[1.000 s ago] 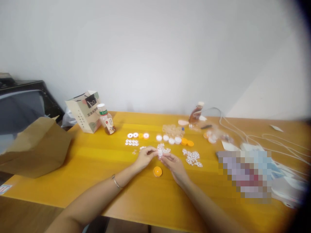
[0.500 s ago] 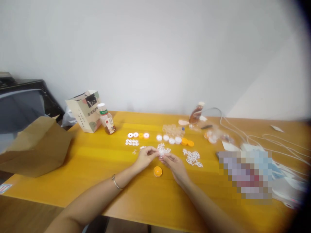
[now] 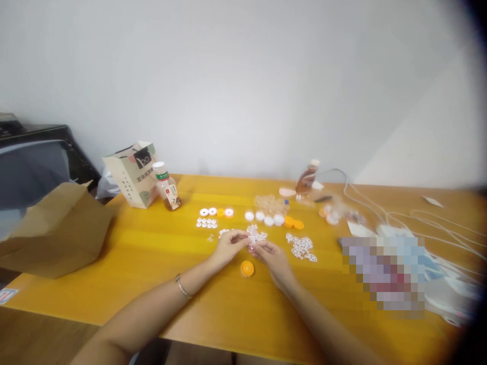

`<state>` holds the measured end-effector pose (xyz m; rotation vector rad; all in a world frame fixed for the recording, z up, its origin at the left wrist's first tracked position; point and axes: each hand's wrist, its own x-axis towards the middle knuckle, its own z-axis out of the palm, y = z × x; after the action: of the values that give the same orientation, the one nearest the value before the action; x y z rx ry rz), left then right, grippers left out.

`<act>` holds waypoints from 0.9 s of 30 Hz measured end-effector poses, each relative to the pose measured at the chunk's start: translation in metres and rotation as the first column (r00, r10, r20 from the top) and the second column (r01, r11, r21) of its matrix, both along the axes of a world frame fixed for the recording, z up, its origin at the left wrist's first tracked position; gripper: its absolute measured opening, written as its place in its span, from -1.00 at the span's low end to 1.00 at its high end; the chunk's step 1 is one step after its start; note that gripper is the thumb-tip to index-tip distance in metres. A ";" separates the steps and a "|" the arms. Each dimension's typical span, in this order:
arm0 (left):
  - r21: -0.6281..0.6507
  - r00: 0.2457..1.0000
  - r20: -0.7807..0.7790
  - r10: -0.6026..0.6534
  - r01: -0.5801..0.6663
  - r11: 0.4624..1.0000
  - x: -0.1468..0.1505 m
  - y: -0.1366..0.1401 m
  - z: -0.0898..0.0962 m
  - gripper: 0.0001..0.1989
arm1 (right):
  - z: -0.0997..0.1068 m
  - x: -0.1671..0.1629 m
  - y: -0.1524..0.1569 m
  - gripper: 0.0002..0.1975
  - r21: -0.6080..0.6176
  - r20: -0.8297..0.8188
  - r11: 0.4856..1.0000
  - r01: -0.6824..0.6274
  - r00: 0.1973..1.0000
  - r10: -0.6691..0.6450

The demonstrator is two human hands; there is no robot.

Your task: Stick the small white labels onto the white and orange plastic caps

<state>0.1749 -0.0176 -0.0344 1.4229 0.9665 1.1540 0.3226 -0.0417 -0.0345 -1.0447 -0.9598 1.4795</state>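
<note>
My left hand and my right hand meet fingertip to fingertip above the table, both closed in a pinch on a small white plastic piece. Its exact kind is too small to make out. Right behind the fingers lies a pile of white openwork pieces. A round orange cap-like part rests on the table just below my hands. Right of my right hand is a second heap of white openwork pieces. Small white round parts stand in rows beyond my left hand.
White and orange rings and round caps line up behind my hands, before clear plastic parts. A bottle and paper bag stand left, a brown bottle at the back. Cables lie right; brown paper far left.
Hardly anything differs. My fingers have shifted very slightly around the small white piece; the objects on the table stay where they were.
</note>
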 end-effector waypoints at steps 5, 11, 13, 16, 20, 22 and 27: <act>-0.036 1.000 0.012 -0.028 0.029 0.999 0.000 0.003 -0.003 -0.72 | 0.000 -0.001 0.000 -0.79 0.003 0.008 1.000 0.005 1.000 -0.005; 0.003 1.000 -0.007 -0.009 0.009 1.000 0.000 0.004 -0.005 -0.74 | 0.001 -0.001 -0.001 -0.80 0.037 0.026 0.999 0.009 1.000 -0.010; 0.019 1.000 -0.013 -0.011 0.011 1.000 0.000 0.004 -0.005 -0.74 | 0.000 -0.002 -0.001 -0.81 0.040 0.029 0.999 -0.003 1.000 0.002; 0.029 1.000 -0.010 -0.021 0.021 0.999 0.000 0.004 -0.005 -0.75 | 0.000 -0.001 -0.001 -0.82 0.048 0.048 0.999 -0.017 0.999 0.015; 0.030 1.000 0.004 -0.011 0.011 0.999 -0.002 0.003 -0.002 -0.75 | 0.004 0.003 -0.001 -0.83 0.133 0.187 0.991 -0.029 0.982 0.004; 0.030 1.000 0.013 0.006 -0.007 1.000 -0.005 0.003 0.002 -0.75 | 0.009 0.006 -0.003 -0.82 0.223 0.328 0.974 -0.033 0.944 -0.043; -0.034 0.998 0.049 0.030 -0.028 0.999 -0.011 0.002 0.011 -0.72 | 0.016 0.013 -0.016 -0.62 0.385 0.716 0.857 -0.341 0.697 -0.044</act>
<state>0.1642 -0.0151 -0.0232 1.3525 0.9701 1.1838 0.3356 -0.0574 -0.0183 -1.1696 -1.9139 0.8299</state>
